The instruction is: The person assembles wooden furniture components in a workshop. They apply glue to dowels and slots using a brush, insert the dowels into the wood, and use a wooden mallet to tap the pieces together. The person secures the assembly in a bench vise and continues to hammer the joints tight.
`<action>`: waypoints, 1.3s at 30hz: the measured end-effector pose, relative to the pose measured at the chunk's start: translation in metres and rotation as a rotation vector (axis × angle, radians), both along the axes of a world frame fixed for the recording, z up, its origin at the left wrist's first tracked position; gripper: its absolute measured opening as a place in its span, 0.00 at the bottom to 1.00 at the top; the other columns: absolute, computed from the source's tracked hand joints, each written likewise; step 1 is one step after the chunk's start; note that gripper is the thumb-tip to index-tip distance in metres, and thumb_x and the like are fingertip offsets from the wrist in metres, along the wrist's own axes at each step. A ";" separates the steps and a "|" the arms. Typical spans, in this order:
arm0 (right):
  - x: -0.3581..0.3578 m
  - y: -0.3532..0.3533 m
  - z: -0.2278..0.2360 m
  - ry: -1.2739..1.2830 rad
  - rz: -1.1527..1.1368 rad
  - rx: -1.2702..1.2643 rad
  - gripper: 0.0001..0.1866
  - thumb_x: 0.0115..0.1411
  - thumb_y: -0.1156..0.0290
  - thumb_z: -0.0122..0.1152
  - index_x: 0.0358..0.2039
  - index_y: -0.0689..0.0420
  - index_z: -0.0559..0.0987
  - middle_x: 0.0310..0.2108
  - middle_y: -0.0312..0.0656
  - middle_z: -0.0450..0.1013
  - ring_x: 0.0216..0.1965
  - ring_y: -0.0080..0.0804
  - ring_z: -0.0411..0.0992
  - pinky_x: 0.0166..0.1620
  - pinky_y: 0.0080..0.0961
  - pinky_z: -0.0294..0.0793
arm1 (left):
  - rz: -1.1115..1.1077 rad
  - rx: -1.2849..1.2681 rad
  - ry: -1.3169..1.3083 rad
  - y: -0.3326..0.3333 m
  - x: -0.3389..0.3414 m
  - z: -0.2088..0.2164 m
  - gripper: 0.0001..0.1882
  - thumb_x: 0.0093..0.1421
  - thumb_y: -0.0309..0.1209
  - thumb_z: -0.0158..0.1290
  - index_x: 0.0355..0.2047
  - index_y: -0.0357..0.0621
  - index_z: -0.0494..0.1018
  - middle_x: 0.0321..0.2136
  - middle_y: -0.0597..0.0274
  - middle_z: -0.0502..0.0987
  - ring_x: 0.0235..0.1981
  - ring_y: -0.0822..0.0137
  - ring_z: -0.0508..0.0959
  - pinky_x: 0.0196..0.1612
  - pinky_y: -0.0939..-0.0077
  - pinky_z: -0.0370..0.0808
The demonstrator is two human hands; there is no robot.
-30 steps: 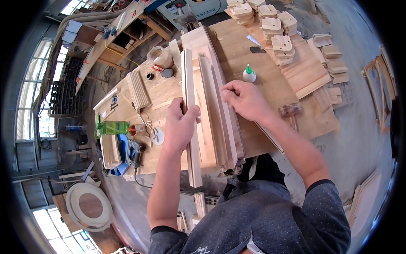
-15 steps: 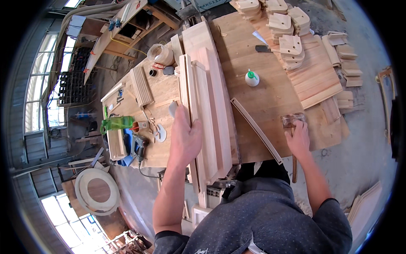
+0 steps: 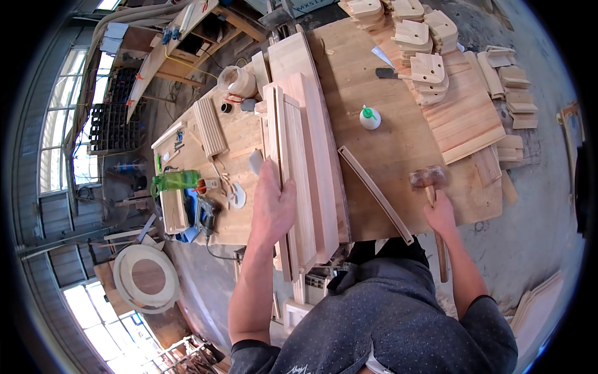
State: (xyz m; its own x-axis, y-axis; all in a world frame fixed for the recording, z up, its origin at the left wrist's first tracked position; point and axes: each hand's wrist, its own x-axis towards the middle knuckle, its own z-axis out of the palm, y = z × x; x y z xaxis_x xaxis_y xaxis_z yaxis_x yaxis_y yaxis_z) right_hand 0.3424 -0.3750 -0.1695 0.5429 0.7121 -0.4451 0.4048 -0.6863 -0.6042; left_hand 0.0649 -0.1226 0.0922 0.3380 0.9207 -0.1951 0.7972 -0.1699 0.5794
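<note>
A long, narrow wooden frame piece (image 3: 293,181), built from pale grooved strips, rests lengthwise on a stack of boards in front of me. My left hand (image 3: 274,202) is closed over its left edge, fingers curled down the far side and thumb on top; some fingertips are hidden. To the right, a wooden mallet (image 3: 430,179) with a worn brownish head is in my right hand (image 3: 440,214), wrapped round the handle just below the head. Its handle end hangs past the table's near edge. A thin grooved wooden strip (image 3: 375,194) lies slanted between the two hands.
A white bottle with a green top (image 3: 370,118) stands on the worktable (image 3: 349,68). Stacks of curved wooden parts (image 3: 428,71) occupy the far right. At left are a green plastic bottle (image 3: 177,181), a power tool (image 3: 207,212), dowels and a round tub (image 3: 237,81).
My right hand has slid from the mallet's head down onto its handle, and the mallet has shifted slightly. My left hand keeps its grip on the frame piece.
</note>
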 end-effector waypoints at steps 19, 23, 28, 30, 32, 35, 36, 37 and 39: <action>-0.060 0.310 0.136 0.954 0.013 0.681 0.36 0.56 0.71 0.70 0.62 0.62 0.64 0.53 0.44 0.77 0.38 0.24 0.78 0.27 0.20 0.76 | 0.080 -0.127 -0.035 0.001 0.010 -0.005 0.24 0.63 0.23 0.50 0.59 0.28 0.63 0.50 0.37 0.77 0.54 0.47 0.78 0.58 0.59 0.72; -0.080 0.337 0.124 1.040 0.050 0.676 0.38 0.53 0.72 0.75 0.62 0.62 0.65 0.54 0.44 0.76 0.49 0.26 0.76 0.36 0.24 0.80 | 0.039 -0.021 -0.033 0.020 0.020 -0.005 0.25 0.63 0.24 0.51 0.60 0.29 0.63 0.50 0.36 0.77 0.53 0.44 0.78 0.57 0.57 0.73; -0.095 0.344 0.115 0.853 0.017 0.792 0.38 0.49 0.68 0.79 0.57 0.63 0.69 0.51 0.46 0.76 0.51 0.34 0.76 0.53 0.31 0.78 | 0.044 0.167 0.160 0.065 0.041 -0.011 0.20 0.63 0.27 0.53 0.52 0.27 0.69 0.42 0.41 0.80 0.45 0.55 0.80 0.52 0.63 0.74; -0.097 0.345 0.116 0.849 -0.015 0.795 0.36 0.48 0.64 0.79 0.53 0.66 0.71 0.46 0.48 0.78 0.50 0.41 0.78 0.57 0.33 0.75 | 0.058 0.191 0.286 0.076 0.051 -0.010 0.20 0.64 0.30 0.54 0.52 0.27 0.69 0.42 0.39 0.80 0.45 0.52 0.81 0.52 0.61 0.74; -0.096 0.344 0.118 0.880 -0.027 0.759 0.37 0.48 0.64 0.80 0.54 0.66 0.70 0.45 0.49 0.78 0.49 0.41 0.78 0.56 0.33 0.76 | 0.115 0.152 0.348 0.082 0.058 -0.009 0.19 0.65 0.34 0.55 0.48 0.28 0.68 0.40 0.36 0.79 0.43 0.45 0.80 0.50 0.56 0.74; -0.094 0.343 0.121 0.981 -0.033 0.706 0.37 0.48 0.66 0.80 0.54 0.65 0.70 0.46 0.46 0.77 0.49 0.35 0.77 0.55 0.30 0.76 | 0.138 0.122 0.347 0.084 0.064 -0.008 0.16 0.65 0.32 0.56 0.43 0.30 0.67 0.36 0.39 0.77 0.39 0.45 0.79 0.47 0.54 0.74; -0.092 0.343 0.121 1.021 -0.042 0.711 0.37 0.48 0.67 0.81 0.54 0.64 0.70 0.47 0.44 0.77 0.49 0.32 0.76 0.55 0.29 0.76 | 0.138 0.118 0.325 0.084 0.064 -0.008 0.16 0.65 0.32 0.57 0.43 0.30 0.68 0.36 0.42 0.78 0.39 0.50 0.80 0.46 0.57 0.75; -0.091 0.343 0.122 1.015 -0.048 0.700 0.36 0.48 0.66 0.81 0.53 0.64 0.70 0.46 0.45 0.77 0.48 0.34 0.77 0.55 0.30 0.76 | 0.136 0.126 0.293 0.084 0.064 -0.008 0.16 0.64 0.32 0.58 0.44 0.30 0.69 0.36 0.44 0.79 0.38 0.55 0.81 0.46 0.60 0.76; -0.090 0.343 0.122 1.055 -0.047 0.676 0.35 0.48 0.66 0.80 0.53 0.64 0.70 0.46 0.46 0.78 0.48 0.36 0.78 0.55 0.31 0.77 | 0.204 0.079 0.253 0.084 0.063 -0.010 0.17 0.63 0.30 0.60 0.46 0.31 0.71 0.37 0.49 0.81 0.39 0.62 0.81 0.45 0.65 0.77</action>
State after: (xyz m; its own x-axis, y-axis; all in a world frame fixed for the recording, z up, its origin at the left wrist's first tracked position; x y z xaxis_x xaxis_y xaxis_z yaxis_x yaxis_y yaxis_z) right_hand 0.2523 -0.0324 -0.0475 0.1758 0.9568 -0.2316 -0.5063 -0.1138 -0.8548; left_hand 0.1281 -0.0388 0.0820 0.0951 0.9801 -0.1742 0.9364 -0.0287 0.3499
